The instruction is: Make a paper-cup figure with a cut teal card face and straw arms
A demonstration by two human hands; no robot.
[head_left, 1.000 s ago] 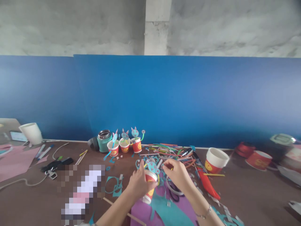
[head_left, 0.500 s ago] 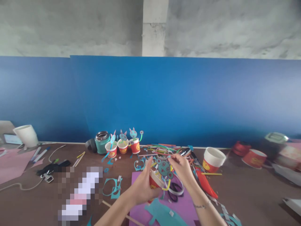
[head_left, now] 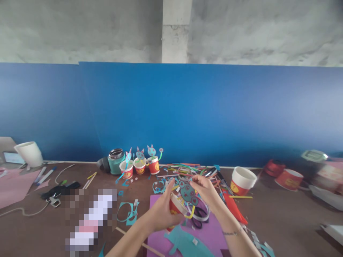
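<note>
- Gripping a tilted red-and-white paper cup point(head_left: 175, 207), the left hand point(head_left: 160, 213) has its fingers curved around the side, above a flat purple paper sheet point(head_left: 160, 237).
- At the cup's rim is a round turquoise paper animal face point(head_left: 187, 192); a bent yellow straw point(head_left: 191, 213) curves outward, with a small turquoise disc point(head_left: 194, 201) near its upper end.
- The right hand point(head_left: 205, 189) has its fingers drawn nearly together at the face's upper edge; whether they pinch it, I cannot tell.
- For good handling, a steady but soft left hold seems best, since hard squeezing could buckle the cup wall.
- Light fingertip pressure at the paper's edge should avoid creasing the face, and the yellow straw needs room so it is not knocked.
- Counted: two hands, one held cup, one face on it, one yellow straw on it.
- Behind, on the brown desk point(head_left: 268, 221), three small red-and-white cups with turquoise animal faces point(head_left: 153, 166) stand beside one open teal flask point(head_left: 116, 162).
- One pair of dark-handled scissors point(head_left: 197, 225) lies near the hands; the loose coloured straws point(head_left: 184, 169) overlap too much to count.
</note>
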